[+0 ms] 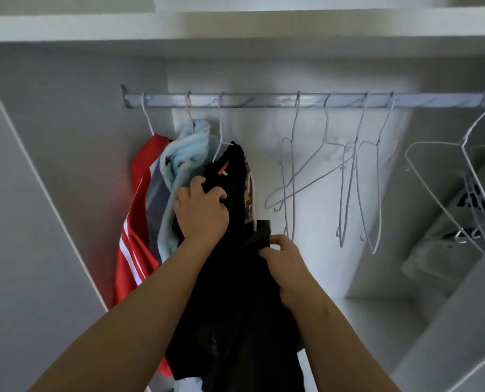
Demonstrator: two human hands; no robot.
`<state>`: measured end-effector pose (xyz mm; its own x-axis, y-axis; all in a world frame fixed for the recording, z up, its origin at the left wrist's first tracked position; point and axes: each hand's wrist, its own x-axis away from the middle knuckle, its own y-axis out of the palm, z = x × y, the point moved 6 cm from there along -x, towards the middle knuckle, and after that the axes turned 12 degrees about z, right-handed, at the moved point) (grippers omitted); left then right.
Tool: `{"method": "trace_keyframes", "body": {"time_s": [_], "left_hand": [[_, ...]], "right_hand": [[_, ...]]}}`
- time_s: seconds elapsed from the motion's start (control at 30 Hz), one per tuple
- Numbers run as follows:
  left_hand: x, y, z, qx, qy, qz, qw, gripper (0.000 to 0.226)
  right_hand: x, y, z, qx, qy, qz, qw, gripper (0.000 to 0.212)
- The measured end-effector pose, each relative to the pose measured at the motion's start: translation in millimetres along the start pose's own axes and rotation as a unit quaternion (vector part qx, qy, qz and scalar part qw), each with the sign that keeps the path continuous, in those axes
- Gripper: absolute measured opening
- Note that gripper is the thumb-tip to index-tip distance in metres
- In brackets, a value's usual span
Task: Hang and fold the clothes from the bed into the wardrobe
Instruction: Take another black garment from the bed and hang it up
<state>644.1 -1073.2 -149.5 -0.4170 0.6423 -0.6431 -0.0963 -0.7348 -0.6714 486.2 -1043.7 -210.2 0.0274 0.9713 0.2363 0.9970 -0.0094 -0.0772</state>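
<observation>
The black garment [235, 306] hangs on a white wire hanger [221, 128] whose hook sits over the rail [263, 99] at about 11 o'clock from the middle of the view. Its cloth falls from there down to 6 o'clock, inside the wardrobe [52, 137]. The step in hand looks like seating this garment squarely on its hanger. To do that well, the collar should be centred on the wire and each shoulder drawn out to the wire's end. The body can then be smoothed downward so it drops straight rather than bunched. It hangs close against the light blue cloth [179, 159] and the red shirt [133, 236] at 9 o'clock, so it seems wise to keep the hook steady and pull gently, or the neighbours may get dragged along. If more room is wanted, the clearer side is toward 3 o'clock, where the empty hangers [292, 176] dangle. The left hand [201, 213] reaches up to roughly 10 o'clock, back of the hand toward the camera. Its fingers are curled into the black cloth just below the collar, clutching a fold of it. The right hand [283, 258] is lower, near 5 o'clock, with thumb and fingers gathered round a bunch of the same cloth. Both forearms rise from the bottom edge and converge on the garment.
</observation>
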Motion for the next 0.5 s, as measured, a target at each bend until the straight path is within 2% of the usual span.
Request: {"method": "trace_keyframes", "body": {"time_s": [0.13, 0.3, 0.5], "left_hand": [[-34.7, 16.4, -4.1, 0.038, 0.021, -0.056, 0.998, 0.026], [-62.3, 30.7, -6.8, 0.132, -0.005, -0.094, 0.987, 0.023], [-73.0, 36.4, -8.4, 0.131, -0.011, -0.095, 0.987, 0.022]], "right_hand": [[-19.7, 14.0, -10.6, -0.019, 0.003, 0.058, 0.998, 0.027], [-31.8, 14.4, -10.7, -0.051, 0.026, 0.146, 0.988, 0.020], [-44.2, 29.1, -32.9, -0.008, -0.013, 0.114, 0.993, 0.018]]}}
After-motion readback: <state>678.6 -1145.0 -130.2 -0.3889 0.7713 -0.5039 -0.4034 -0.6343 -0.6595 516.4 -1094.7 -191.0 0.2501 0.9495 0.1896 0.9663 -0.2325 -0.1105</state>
